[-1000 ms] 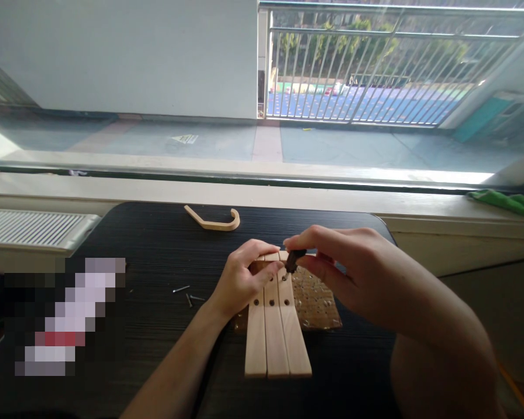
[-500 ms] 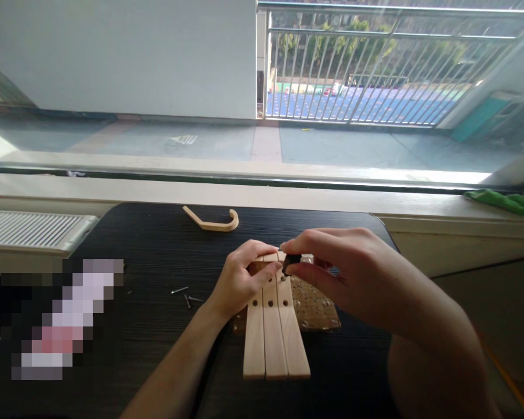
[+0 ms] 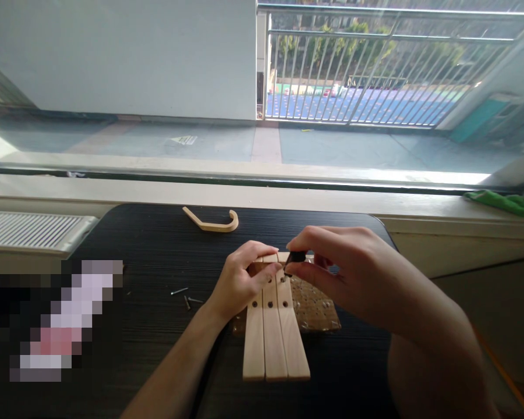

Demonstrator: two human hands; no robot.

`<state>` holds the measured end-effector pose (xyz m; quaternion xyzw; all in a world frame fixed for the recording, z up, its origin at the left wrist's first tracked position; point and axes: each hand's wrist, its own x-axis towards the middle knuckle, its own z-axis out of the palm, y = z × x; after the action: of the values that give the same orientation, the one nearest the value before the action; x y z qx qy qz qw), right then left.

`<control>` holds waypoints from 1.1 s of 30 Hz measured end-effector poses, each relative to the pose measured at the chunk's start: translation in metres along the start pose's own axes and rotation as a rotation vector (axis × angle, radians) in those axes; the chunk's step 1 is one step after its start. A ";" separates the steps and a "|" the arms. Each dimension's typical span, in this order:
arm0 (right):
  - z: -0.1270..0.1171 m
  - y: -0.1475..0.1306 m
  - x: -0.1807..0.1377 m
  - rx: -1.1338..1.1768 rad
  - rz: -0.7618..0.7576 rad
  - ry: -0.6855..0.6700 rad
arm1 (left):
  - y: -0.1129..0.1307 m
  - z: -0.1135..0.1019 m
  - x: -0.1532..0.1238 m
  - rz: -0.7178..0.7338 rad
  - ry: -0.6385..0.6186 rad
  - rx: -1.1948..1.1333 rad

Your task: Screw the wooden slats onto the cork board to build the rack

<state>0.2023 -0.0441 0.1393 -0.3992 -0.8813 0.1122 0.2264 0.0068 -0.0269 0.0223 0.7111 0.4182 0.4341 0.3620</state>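
Observation:
My left hand [image 3: 244, 276] grips the far end of three pale wooden slats [image 3: 276, 343], with its thumb across their top. The slats lie side by side and fan slightly toward me, with dark screw holes in rows. My right hand [image 3: 344, 262] pinches a small black tool [image 3: 296, 256] between thumb and fingers, its lower end close to a hole in the right slat. Fingers partly cover the tool, so its exact kind is hidden. Beneath the slats lies a brown cardboard piece [image 3: 317, 308] with many small holes and clear wrapping.
Several loose screws [image 3: 180, 291] lie on the black table [image 3: 157, 349], left of my left hand. A hooked wooden piece [image 3: 213, 226] rests near the far edge. A blurred-out item [image 3: 70, 320] is at left. Beyond are a windowsill [image 3: 201, 191] and a green cloth [image 3: 504, 203].
My right hand and the black tool have shifted very slightly to the right, and the tool appears turned a little. My left hand and the slats stay in place.

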 end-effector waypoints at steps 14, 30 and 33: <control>-0.001 -0.005 -0.002 -0.011 0.041 -0.073 | -0.002 0.001 0.000 0.019 0.007 -0.015; -0.002 -0.002 -0.003 -0.060 0.086 -0.075 | -0.001 0.002 -0.001 0.015 0.013 0.008; -0.001 -0.005 -0.003 -0.072 0.097 -0.071 | -0.001 0.002 0.000 0.017 0.012 0.010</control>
<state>0.2012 -0.0495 0.1409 -0.4451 -0.8719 0.1053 0.1748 0.0084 -0.0269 0.0206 0.7138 0.4162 0.4394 0.3524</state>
